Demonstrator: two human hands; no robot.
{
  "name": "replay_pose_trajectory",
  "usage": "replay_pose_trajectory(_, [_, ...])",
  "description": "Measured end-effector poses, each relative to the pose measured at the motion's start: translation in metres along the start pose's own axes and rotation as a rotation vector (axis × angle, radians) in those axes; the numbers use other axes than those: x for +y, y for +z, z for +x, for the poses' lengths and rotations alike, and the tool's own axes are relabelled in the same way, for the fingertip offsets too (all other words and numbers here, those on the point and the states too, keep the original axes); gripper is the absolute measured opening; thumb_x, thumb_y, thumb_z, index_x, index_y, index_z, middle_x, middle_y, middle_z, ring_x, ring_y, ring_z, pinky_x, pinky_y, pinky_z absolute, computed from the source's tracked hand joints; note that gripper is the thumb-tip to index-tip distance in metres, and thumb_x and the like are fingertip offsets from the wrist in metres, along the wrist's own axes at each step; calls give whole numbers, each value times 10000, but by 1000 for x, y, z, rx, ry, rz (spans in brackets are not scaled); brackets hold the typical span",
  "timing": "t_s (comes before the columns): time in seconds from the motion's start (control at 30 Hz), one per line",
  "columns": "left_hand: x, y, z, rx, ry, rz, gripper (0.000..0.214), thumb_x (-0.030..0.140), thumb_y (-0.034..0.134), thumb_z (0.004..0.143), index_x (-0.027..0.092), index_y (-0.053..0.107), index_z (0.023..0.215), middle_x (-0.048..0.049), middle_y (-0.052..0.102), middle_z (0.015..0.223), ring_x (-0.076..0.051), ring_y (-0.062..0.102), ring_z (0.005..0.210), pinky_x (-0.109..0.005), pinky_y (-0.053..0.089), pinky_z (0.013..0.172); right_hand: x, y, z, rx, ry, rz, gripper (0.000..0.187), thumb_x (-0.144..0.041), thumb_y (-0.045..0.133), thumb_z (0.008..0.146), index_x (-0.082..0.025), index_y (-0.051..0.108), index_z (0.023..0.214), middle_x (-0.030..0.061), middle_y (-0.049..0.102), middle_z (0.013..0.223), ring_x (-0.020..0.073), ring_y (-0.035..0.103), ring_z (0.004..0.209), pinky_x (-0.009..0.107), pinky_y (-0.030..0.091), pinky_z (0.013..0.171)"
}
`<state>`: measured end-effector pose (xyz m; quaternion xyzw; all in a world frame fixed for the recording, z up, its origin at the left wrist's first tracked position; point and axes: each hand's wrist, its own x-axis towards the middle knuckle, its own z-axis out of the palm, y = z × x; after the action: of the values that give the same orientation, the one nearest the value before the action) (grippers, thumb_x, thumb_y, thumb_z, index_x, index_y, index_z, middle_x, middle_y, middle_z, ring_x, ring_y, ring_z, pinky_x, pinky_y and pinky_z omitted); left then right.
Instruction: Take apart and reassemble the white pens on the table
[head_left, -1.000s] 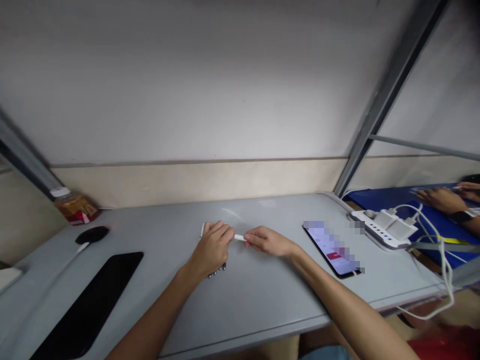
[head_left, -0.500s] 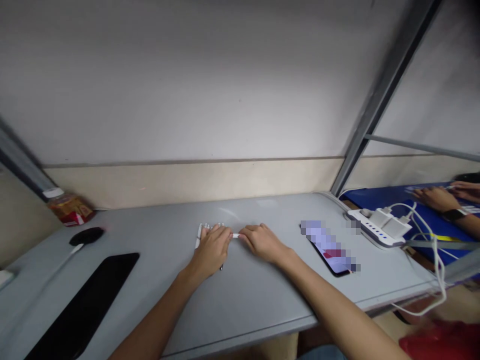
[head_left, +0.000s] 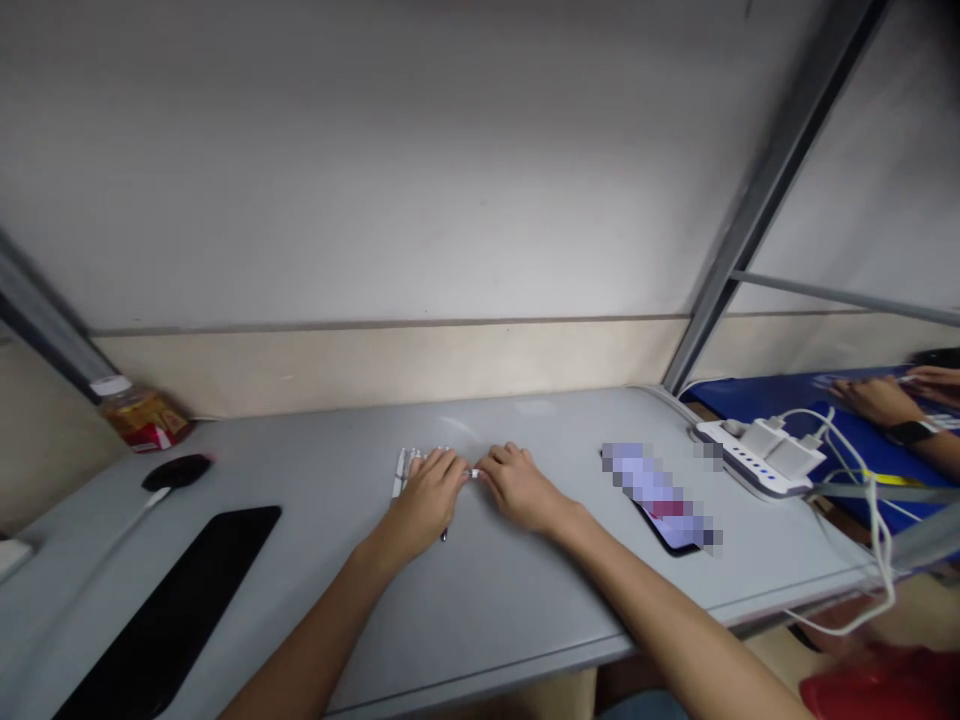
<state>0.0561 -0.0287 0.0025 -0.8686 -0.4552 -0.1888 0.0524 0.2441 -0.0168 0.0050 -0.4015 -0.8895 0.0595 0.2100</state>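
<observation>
Between my two hands is a slim white pen (head_left: 474,474), level above the desk, with only a short piece showing. My left hand (head_left: 429,492) is closed around its left part, fingers bent. My right hand (head_left: 517,485) pinches the other end with the fingertips. Several more white pens (head_left: 400,472) lie side by side on the desk, partly hidden under my left hand. A dark pen tip (head_left: 444,535) pokes out below that hand.
On the grey desk (head_left: 480,600) a phone (head_left: 660,500) and a white power strip (head_left: 750,460) with cables lie to the right. At left are a black mat (head_left: 172,610), a dark mouse (head_left: 176,471) and a drink bottle (head_left: 142,415). Another person's hands (head_left: 877,398) work far right.
My hands have come slightly closer together, and less of the white pen shows between them. Other things stay where they were, apart from a tiny shift of the view.
</observation>
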Motion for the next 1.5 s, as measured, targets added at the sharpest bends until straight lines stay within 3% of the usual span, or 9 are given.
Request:
replay_pose_trajectory(0.17, [5, 1, 3, -11, -29, -20, 275, 199, 292, 967, 195, 558, 900, -51, 592, 897, -210, 486, 871, -345, 336, 764, 3, 0, 1, 3, 85, 49, 152, -182, 475, 914, -193, 547, 1047, 50, 617, 917, 154, 536, 752, 255, 338, 654])
replay_pose_trajectory(0.57, [5, 0, -1, -10, -86, -58, 294, 304, 274, 984, 221, 556, 967, -37, 637, 911, -214, 530, 930, -376, 318, 831, 9, 4, 2, 164, -4, 33, 195, -56, 511, 846, -176, 608, 965, 58, 576, 910, 183, 475, 867, 283, 370, 768])
replay_pose_trajectory(0.8, [-3, 3, -1, 22, -101, -109, 359, 282, 298, 978, 338, 538, 1239, -32, 649, 998, -204, 536, 966, -380, 314, 878, 25, 2, 3, 263, 60, 128, 235, 2, 529, 774, -182, 616, 891, 46, 598, 874, 175, 485, 837, 272, 377, 737])
replay_pose_trajectory(0.97, [-12, 3, 0, 72, -221, -218, 340, 289, 293, 971, 304, 583, 1147, -15, 664, 1021, -189, 561, 938, -368, 338, 864, 35, -7, 7, 329, 248, 577, 57, -177, 604, 789, -174, 606, 846, 35, 605, 818, 165, 530, 781, 287, 418, 718])
replay_pose_trajectory(1.1, [-14, 3, 3, 85, -279, -272, 300, 317, 320, 958, 279, 581, 1103, -5, 678, 990, -193, 586, 919, -363, 355, 851, 41, -16, 8, 242, 454, 1236, 292, -364, 486, 885, -169, 561, 1088, 62, 613, 836, 159, 576, 729, 292, 464, 664])
replay_pose_trajectory(1.17, [-14, 3, 3, 89, -293, -271, 291, 321, 328, 955, 282, 582, 1092, 2, 682, 955, -194, 593, 903, -365, 354, 848, 44, -18, 8, 196, 475, 1348, 356, -379, 424, 912, -162, 535, 1171, 61, 602, 822, 143, 568, 682, 275, 456, 640])
replay_pose_trajectory(1.27, [-13, 3, 4, 97, -282, -246, 292, 324, 329, 955, 285, 582, 1094, 1, 685, 964, -195, 589, 904, -359, 350, 835, 46, -15, 8, 221, 438, 1116, 331, -351, 412, 914, -155, 580, 1121, 37, 582, 777, 132, 528, 658, 254, 419, 620])
replay_pose_trajectory(1.4, [-12, 2, 2, 73, -276, -197, 297, 323, 321, 960, 282, 580, 1100, -11, 679, 984, -200, 575, 922, -349, 333, 813, 44, -9, 6, 275, 191, 515, 237, -272, 461, 905, -168, 647, 1010, 58, 607, 902, 158, 529, 804, 292, 400, 761])
replay_pose_trajectory(1.5, [-11, 3, 1, 54, -260, -191, 295, 306, 310, 968, 285, 574, 1098, -12, 671, 1001, -196, 571, 939, -350, 316, 819, 40, -8, 3, 224, 57, 276, 234, -210, 461, 912, -176, 646, 1052, 68, 599, 921, 163, 526, 832, 312, 380, 813])
